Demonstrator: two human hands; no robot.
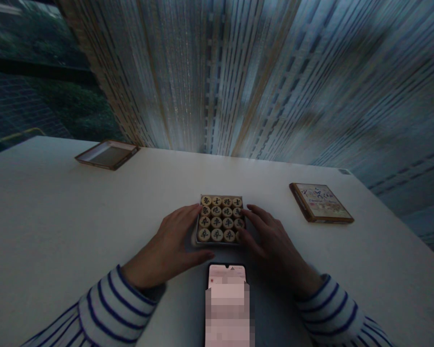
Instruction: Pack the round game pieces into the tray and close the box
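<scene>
A small square tray (pixel 220 244) stands on the white table, filled with rows of round wooden pieces (pixel 216 222) marked with dark characters. At its left side, my left hand (pixel 168 246) has its fingertips by the upper left edge and its thumb stretched out below the near edge. Over the right edge reach the fingers of my right hand (pixel 271 238), spread apart, with the fingertips at the right column of pieces and partly covering it. Neither hand has lifted a piece. Just in front of the tray lies a phone (pixel 227 303) with a lit screen, partly pixelated.
An open, shallow box part (pixel 108 155) lies at the table's far left. A closed flat box (pixel 323 202) with a printed cover is at the right. Behind the table (pixel 181 168) hangs a patterned curtain (pixel 217 77), with a window at the left.
</scene>
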